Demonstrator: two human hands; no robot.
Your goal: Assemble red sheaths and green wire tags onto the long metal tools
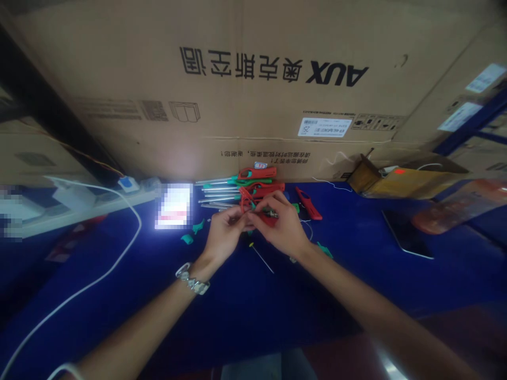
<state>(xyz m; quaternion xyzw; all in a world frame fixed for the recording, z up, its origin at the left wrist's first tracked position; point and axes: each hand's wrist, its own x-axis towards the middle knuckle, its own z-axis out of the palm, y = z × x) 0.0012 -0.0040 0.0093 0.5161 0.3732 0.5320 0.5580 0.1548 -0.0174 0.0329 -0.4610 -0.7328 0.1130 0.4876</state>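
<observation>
My left hand and my right hand meet at the middle of the blue table, thumbs and fingertips pinched close together. In my right hand is a red lighter body, partly covered by the fingers. Whatever the left fingertips pinch is too small and too covered to make out. Just beyond the hands lies a pile of long-necked lighters with red handles and metal tubes pointing left. A separate red handle piece rests right of the pile. In front of the hands lies a thin metal rod with a yellow end.
Green plastic pieces lie left of my hands, another to the right. A bright, blurred-out screen stands beside a white power strip with a cable. Rightward are a dark phone and an open carton. A large cardboard box backs the table.
</observation>
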